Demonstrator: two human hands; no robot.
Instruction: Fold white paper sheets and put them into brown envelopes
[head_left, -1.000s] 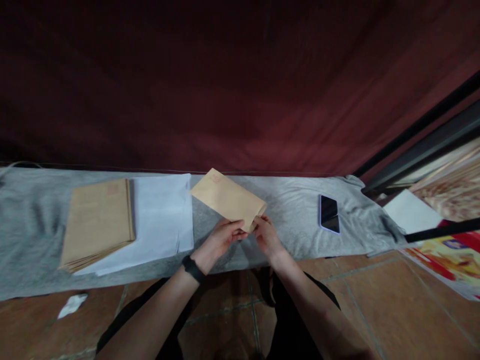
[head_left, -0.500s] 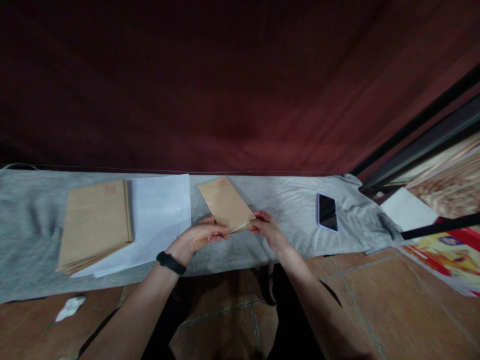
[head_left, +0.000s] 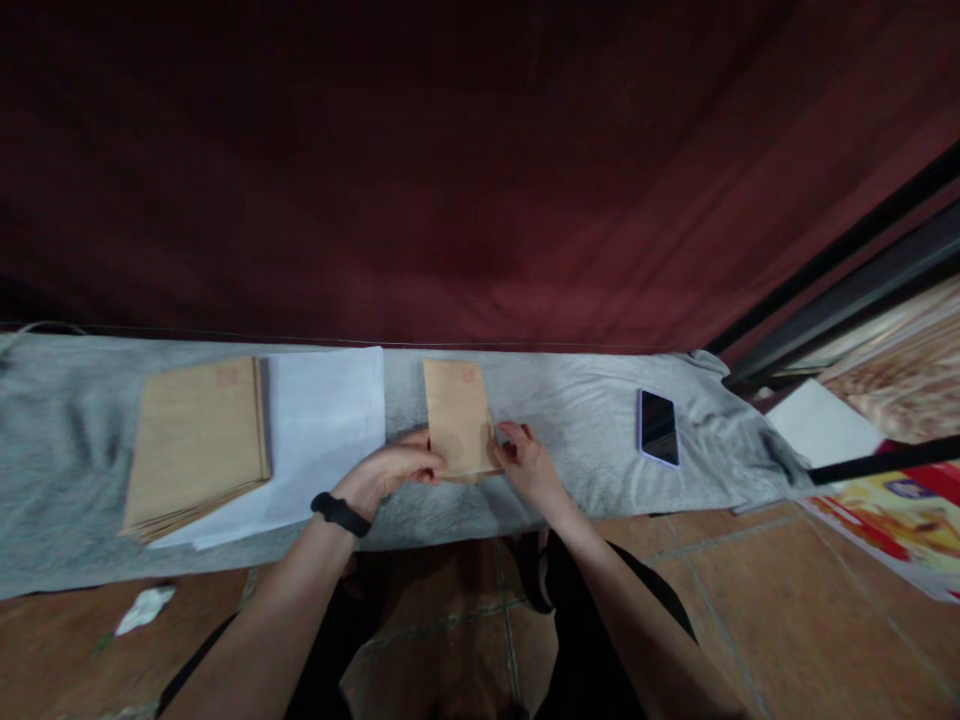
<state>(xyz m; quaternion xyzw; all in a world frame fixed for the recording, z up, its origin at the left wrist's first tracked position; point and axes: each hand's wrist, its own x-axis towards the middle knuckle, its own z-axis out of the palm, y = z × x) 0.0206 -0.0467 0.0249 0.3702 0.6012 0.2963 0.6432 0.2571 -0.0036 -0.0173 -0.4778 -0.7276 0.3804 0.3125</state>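
Note:
A brown paper envelope lies lengthwise on the grey cloth, its long side pointing away from me. My left hand grips its near left corner with curled fingers; a black band sits on that wrist. My right hand pinches the envelope's near right edge. To the left rest a stack of brown envelopes and white sheets partly under it.
A dark phone lies on the cloth to the right. A crumpled white scrap is on the tiled floor at left. A dark red curtain hangs behind. White paper and colourful print lie at far right.
The envelope has turned from a slanted, raised position to lying straight on the cloth, pointing away from me. Both hands have stayed on its near end and moved slightly left.

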